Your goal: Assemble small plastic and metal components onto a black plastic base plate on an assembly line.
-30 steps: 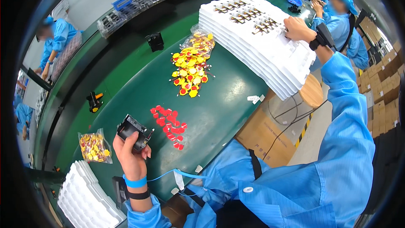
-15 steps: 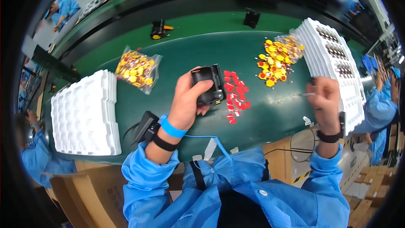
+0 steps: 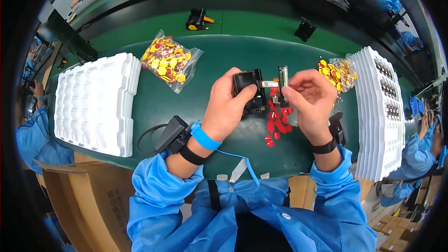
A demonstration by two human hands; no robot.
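My left hand [image 3: 228, 102] is closed round a black plastic housing [image 3: 248, 84], its thumb lying across the front. Just to the right, my right hand [image 3: 313, 102] pinches a narrow black part with a metallic face [image 3: 283, 78] between thumb and fingers. A flat strip with a white label [image 3: 269, 84] spans the gap between that part and the housing; whether it is joined to either one I cannot tell. Below and between the hands, red round stickers [image 3: 279, 125] lie scattered on the green mat [image 3: 219, 56].
A plastic bag of yellow and red pieces [image 3: 169, 63] lies left; yellow pieces [image 3: 330, 73] lie by another bag at right. White molded trays [image 3: 93, 105] flank the mat; the right stack [image 3: 375, 121] holds small metallic parts. Black units [image 3: 197, 19] sit beyond. A blue coiled cord [image 3: 249, 164] trails from my left wrist.
My right hand has come in from the right, bringing the narrow part up to the housing. My left hand still grips the housing. The whole view has shifted.
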